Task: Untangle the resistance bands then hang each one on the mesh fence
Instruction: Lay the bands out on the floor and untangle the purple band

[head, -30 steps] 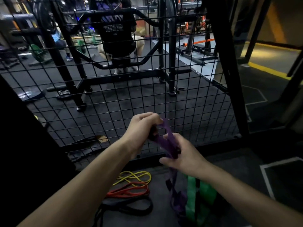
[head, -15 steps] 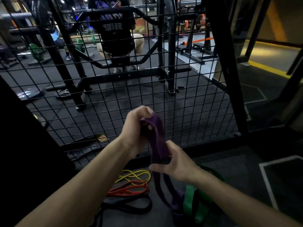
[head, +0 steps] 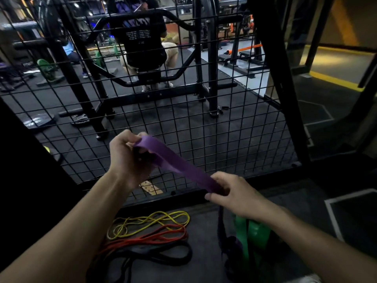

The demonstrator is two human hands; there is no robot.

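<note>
A wide purple band (head: 175, 163) stretches flat between my hands in front of the black mesh fence (head: 204, 127). My left hand (head: 127, 157) grips its upper end. My right hand (head: 234, 194) pinches it lower down, and the rest of the purple band hangs below to the floor, still wound with a green band (head: 255, 235). On the floor by the fence base lie a yellow band (head: 149, 222), an orange-red band (head: 146, 241) and a black band (head: 163, 256), overlapping each other.
A thick black fence post (head: 279, 82) stands right of the mesh. Behind the mesh a person sits on a weight machine (head: 142, 78). A dark panel (head: 30, 180) fills the left side. White floor markings (head: 334, 213) lie to the right.
My hands have drawn apart, left up and right down to the right, pulling the purple band out flat and taut between them.
</note>
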